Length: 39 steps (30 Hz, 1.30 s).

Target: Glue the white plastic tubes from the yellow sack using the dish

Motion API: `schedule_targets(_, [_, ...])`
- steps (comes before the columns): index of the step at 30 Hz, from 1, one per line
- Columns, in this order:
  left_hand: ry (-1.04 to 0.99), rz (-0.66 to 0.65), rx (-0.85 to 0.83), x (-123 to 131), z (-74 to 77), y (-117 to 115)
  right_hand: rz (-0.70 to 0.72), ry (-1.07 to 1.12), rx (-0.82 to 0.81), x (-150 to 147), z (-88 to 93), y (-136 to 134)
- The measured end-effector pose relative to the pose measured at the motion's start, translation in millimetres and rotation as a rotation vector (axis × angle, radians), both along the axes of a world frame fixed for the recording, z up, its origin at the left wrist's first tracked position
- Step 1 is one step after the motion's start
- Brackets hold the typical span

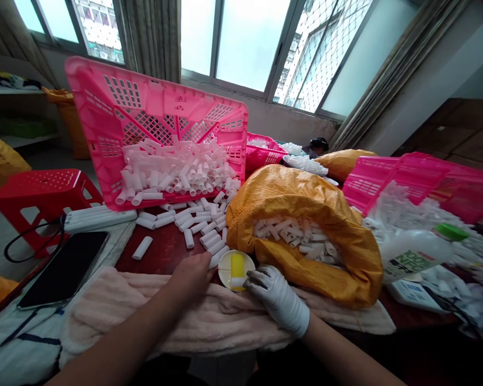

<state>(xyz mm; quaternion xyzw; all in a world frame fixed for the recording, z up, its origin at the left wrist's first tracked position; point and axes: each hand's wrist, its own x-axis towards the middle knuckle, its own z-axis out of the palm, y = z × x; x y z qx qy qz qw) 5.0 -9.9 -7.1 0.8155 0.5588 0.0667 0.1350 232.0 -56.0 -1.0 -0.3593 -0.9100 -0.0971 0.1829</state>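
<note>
So one dish (248,262): left of it our left hand (195,274) pinches one stick (222,269), right of it our right hand (276,298) touches one tube (237,281), can't tell if gripping.

Bare left hand (192,276), gloved right hand (277,297) near it, forearms (145,319) angled inward

Between one left hand (195,274) and one right hand (274,296) sits one dish (248,262); beyond them, one open sack (282,185) and white tubes (142,248) too many to count. Left of the grip: one phone (64,269), one power strip (99,217), one stool (44,185); right, one bottle (414,249).
</note>
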Motion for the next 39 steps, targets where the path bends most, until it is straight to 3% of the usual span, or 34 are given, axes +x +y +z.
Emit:
schedule_targets(3, [0.006,0.023,-0.042,1,0.1,-1,0.116,0.040,-0.020,-1,1.2,-5])
schedule_targets(5, [-0.006,0.021,-0.033,1,2.1,-2,0.130,0.217,-0.117,-4,1.1,-5])
schedule_targets(10, [-0.060,-0.013,0.184,-2,18.3,-9,-0.048,1.017,-0.324,-20,1.9,7])
schedule_targets(13, [-0.141,-0.106,0.178,-3,28.6,-15,-0.128,1.199,-0.413,-28,8.8,15])
schedule_targets(19, [-0.266,-0.181,0.090,2,29.7,-26,0.072,1.060,-0.368,-24,31.5,0])
schedule_targets(21, [-0.240,-0.193,0.106,5,27.0,-28,0.071,1.031,-0.362,-20,33.0,-4])
schedule_targets(27, [-0.231,-0.179,0.107,10,26.2,-32,-0.029,1.293,-0.458,-15,20.4,-7])
schedule_targets(32, [-0.292,-0.240,0.044,17,26.4,-42,0.061,1.076,-0.428,-21,29.1,-16])
schedule_targets(34, [-0.232,-0.245,0.087,21,23.8,-45,-0.018,0.967,-0.453,-25,33.1,-14])
schedule_targets(36, [-0.137,-0.231,0.141,25,21.6,-47,-0.185,0.885,-0.542,-30,32.9,-8])
schedule_targets(39, [-0.049,-0.207,0.105,28,21.5,-48,-0.346,0.802,-0.645,-38,26.1,-2])
